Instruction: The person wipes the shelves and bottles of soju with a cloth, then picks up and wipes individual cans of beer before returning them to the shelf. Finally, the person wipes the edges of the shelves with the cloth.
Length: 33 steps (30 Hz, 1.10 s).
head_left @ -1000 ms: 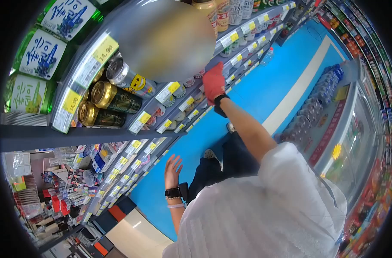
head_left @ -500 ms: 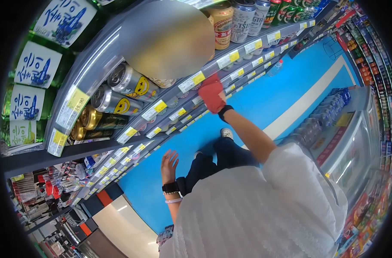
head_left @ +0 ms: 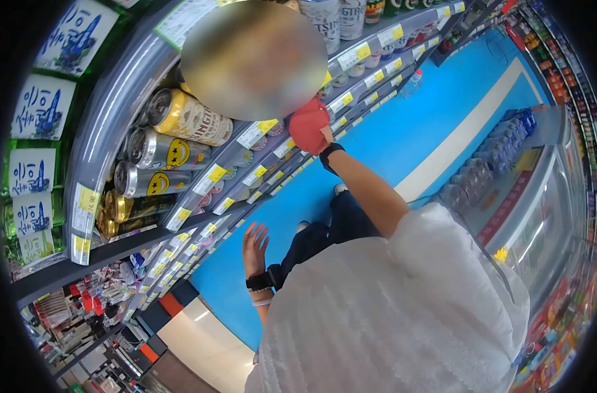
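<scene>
My right hand is wrapped in or round a red cloth, pressed at the price-label edge of a shelf. Its fingers are mostly hidden by the cloth. Lower left, my left hand hangs in the air with fingers apart and nothing in it. On the shelf beside the cloth lie a yellow can, silver cans with smiley faces and gold-topped dark cans. A blurred oval hides part of the shelf.
Green bottles with white labels stand at the far left. Lower shelves with price tags run below the cans. Across the blue floor are packs of water bottles and a glass-topped freezer case.
The view has shifted, so more cans show on the left. My right hand and the red cloth now appear slightly lower and further left along the shelf edges. My left hand stays open.
</scene>
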Each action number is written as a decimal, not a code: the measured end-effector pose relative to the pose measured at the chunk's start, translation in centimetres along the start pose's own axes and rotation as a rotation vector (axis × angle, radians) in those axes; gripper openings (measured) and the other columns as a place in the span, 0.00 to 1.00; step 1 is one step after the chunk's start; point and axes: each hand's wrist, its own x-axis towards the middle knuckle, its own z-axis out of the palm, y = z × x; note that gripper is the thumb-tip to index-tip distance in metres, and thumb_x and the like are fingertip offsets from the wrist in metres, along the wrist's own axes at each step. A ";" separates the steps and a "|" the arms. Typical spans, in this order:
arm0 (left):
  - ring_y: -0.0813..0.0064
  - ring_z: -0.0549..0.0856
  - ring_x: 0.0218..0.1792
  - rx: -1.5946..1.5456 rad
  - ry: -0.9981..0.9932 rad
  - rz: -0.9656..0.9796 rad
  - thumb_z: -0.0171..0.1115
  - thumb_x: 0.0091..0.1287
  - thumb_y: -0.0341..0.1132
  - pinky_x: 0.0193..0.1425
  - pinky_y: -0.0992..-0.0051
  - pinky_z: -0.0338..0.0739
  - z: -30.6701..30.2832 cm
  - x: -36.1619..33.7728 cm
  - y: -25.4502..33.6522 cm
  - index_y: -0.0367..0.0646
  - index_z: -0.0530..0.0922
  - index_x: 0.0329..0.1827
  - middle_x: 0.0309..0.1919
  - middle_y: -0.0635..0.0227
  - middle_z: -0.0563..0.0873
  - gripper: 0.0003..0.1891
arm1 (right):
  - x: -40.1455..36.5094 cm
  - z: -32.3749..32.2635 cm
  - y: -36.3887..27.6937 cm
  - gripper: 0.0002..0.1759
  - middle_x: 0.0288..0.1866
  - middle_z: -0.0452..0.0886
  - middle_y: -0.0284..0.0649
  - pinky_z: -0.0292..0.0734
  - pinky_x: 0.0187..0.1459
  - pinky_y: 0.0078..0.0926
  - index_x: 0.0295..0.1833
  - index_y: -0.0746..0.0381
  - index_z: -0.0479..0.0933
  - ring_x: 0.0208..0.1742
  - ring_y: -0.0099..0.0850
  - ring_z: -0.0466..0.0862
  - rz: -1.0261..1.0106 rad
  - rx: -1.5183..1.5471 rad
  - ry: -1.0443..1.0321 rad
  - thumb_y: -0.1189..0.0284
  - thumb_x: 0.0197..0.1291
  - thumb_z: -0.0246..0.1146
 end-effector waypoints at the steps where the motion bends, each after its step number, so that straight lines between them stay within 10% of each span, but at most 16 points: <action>1: 0.60 0.77 0.68 0.012 -0.004 -0.010 0.58 0.74 0.45 0.72 0.60 0.68 -0.3 0.1 -0.2 0.44 0.70 0.72 0.67 0.57 0.78 0.26 | 0.0 -0.2 -1.1 0.04 0.33 0.82 0.48 0.76 0.32 0.35 0.31 0.65 0.84 0.32 0.36 0.82 0.006 -0.002 -0.013 0.77 0.54 0.65; 3: 0.59 0.76 0.69 0.041 -0.019 -0.028 0.58 0.75 0.46 0.73 0.59 0.67 -0.5 0.3 -0.4 0.44 0.69 0.73 0.69 0.57 0.76 0.27 | -0.5 -1.1 -3.0 0.04 0.34 0.84 0.46 0.77 0.33 0.31 0.33 0.65 0.85 0.35 0.33 0.84 0.004 -0.769 -0.058 0.76 0.60 0.68; 19: 0.61 0.77 0.68 0.335 -0.198 -0.062 0.52 0.78 0.44 0.73 0.59 0.65 3.1 1.4 1.7 0.45 0.67 0.75 0.66 0.57 0.79 0.25 | -0.8 -10.4 -4.3 0.14 0.50 0.78 0.41 0.76 0.51 0.25 0.59 0.68 0.75 0.49 0.31 0.78 0.104 -0.548 -0.532 0.77 0.71 0.53; 28: 0.62 0.77 0.68 0.365 -0.169 -0.097 0.54 0.77 0.44 0.72 0.60 0.67 3.7 1.9 1.7 0.45 0.67 0.75 0.66 0.58 0.80 0.26 | 0.0 1.7 -1.2 0.11 0.43 0.80 0.35 0.77 0.49 0.24 0.56 0.62 0.77 0.44 0.28 0.80 0.607 -0.342 -0.692 0.75 0.71 0.57; 33: 0.62 0.79 0.66 0.377 -0.138 -0.113 0.54 0.76 0.45 0.72 0.61 0.67 5.7 2.2 1.4 0.45 0.69 0.73 0.65 0.59 0.80 0.26 | -1.3 8.9 6.0 0.16 0.51 0.81 0.38 0.76 0.53 0.30 0.64 0.60 0.70 0.51 0.32 0.81 0.945 0.164 -0.360 0.73 0.72 0.54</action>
